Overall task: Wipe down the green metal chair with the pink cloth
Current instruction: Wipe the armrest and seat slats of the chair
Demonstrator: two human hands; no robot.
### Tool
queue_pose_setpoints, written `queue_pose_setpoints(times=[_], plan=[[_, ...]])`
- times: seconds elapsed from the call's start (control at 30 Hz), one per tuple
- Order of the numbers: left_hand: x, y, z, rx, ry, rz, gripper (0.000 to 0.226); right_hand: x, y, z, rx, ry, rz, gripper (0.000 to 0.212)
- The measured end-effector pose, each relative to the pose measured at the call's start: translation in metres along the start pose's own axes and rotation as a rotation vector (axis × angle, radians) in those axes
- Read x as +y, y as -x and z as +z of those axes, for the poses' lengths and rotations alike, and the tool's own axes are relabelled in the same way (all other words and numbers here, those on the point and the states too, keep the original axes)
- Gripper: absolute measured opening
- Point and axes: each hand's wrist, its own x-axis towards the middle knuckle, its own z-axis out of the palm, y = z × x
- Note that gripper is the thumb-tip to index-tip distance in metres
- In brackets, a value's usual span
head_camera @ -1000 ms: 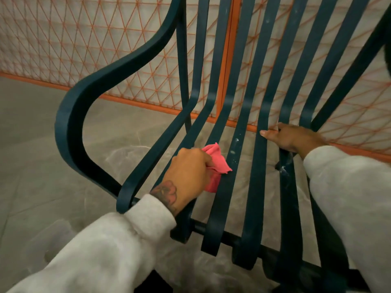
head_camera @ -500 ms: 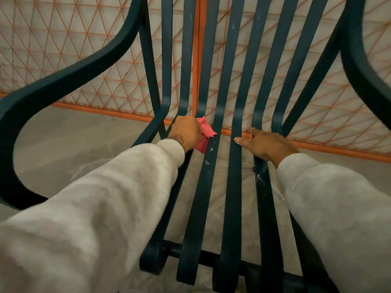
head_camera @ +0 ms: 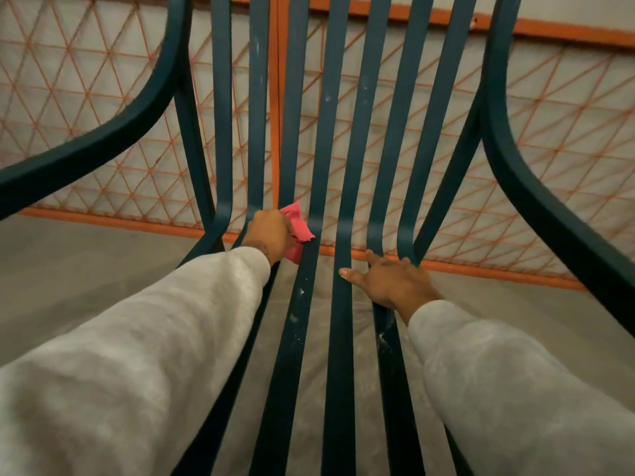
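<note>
As left hand (head_camera: 269, 235) advances, cloth (head_camera: 298, 224) reaches chair (head_camera: 326, 132) bend

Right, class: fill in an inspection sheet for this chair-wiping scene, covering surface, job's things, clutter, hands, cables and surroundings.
Surface: grey floor under the chair.
Job's things: green metal chair, pale specks on its slats; pink cloth against a slat where the seat bends into the back.
Clutter: nothing seen.
Hands: left hand grips the cloth; right hand rests on the seat slats.
Cables: nothing seen.
Surroundings: orange lattice fence behind.
</note>
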Motion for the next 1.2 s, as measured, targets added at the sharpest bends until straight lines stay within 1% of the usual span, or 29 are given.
queue_pose_setpoints(times=[0.2,0.37,0.43,0.6,0.67,0.73,0.8,0.87,0.93,0.97,1.0,1.03,1.07,1.1,1.13,1.17,1.2], plan=[[-0.003,0.023,-0.005,-0.057,0.037,0.026,0.021,0.003,-0.001,-0.001,-0.014,-0.003,-0.018,0.089],[-0.010,0.065,-0.018,-0.107,0.220,0.017,0.017,0.007,-0.014,0.001,-0.029,0.007,-0.029,0.095],[-0.012,0.091,-0.023,-0.112,0.258,0.013,0.019,0.009,-0.020,0.002,-0.036,0.008,-0.046,0.104],[-0.026,0.164,-0.038,-0.129,0.353,-0.018,0.034,0.009,-0.033,0.004,-0.067,0.041,-0.076,0.149],[-0.032,0.191,-0.042,-0.124,0.354,-0.020,0.037,0.010,-0.036,0.005,-0.060,0.047,-0.089,0.155],[-0.035,0.213,-0.046,-0.125,0.364,-0.015,0.038,0.011,-0.034,0.003,-0.055,0.024,-0.103,0.150],[-0.037,0.235,-0.051,-0.127,0.382,-0.009,0.038,0.009,-0.027,0.000,-0.043,0.014,-0.117,0.133],[-0.038,0.257,-0.056,-0.130,0.395,-0.011,0.038,0.006,-0.018,-0.004,-0.040,-0.011,-0.131,0.121],[-0.041,0.277,-0.059,-0.125,0.405,-0.020,0.037,0.004,-0.008,-0.008,-0.060,-0.052,-0.132,0.101],[-0.042,0.287,-0.060,-0.116,0.418,-0.023,0.037,0.002,-0.001,-0.011,-0.076,-0.057,-0.135,0.094],[-0.044,0.297,-0.060,-0.105,0.428,-0.024,0.037,0.001,0.002,-0.012,-0.082,-0.060,-0.146,0.094],[-0.046,0.306,-0.060,-0.090,0.426,-0.020,0.037,0.002,0.001,-0.012,-0.077,-0.056,-0.147,0.103],[-0.047,0.315,-0.060,-0.080,0.418,-0.015,0.038,0.007,-0.011,-0.009,-0.068,-0.060,-0.139,0.116],[-0.049,0.322,-0.059,-0.068,0.412,-0.009,0.038,0.017,-0.039,0.002,-0.063,-0.092,-0.130,0.128],[-0.050,0.328,-0.058,-0.062,0.409,-0.002,0.039,0.021,-0.049,0.007,-0.064,-0.100,-0.121,0.134],[-0.051,0.332,-0.058,-0.058,0.403,-0.001,0.040,0.021,-0.048,0.010,-0.069,-0.126,-0.104,0.135],[-0.052,0.333,-0.058,-0.056,0.394,-0.006,0.039,0.018,-0.034,0.007,-0.059,-0.165,-0.096,0.130]])
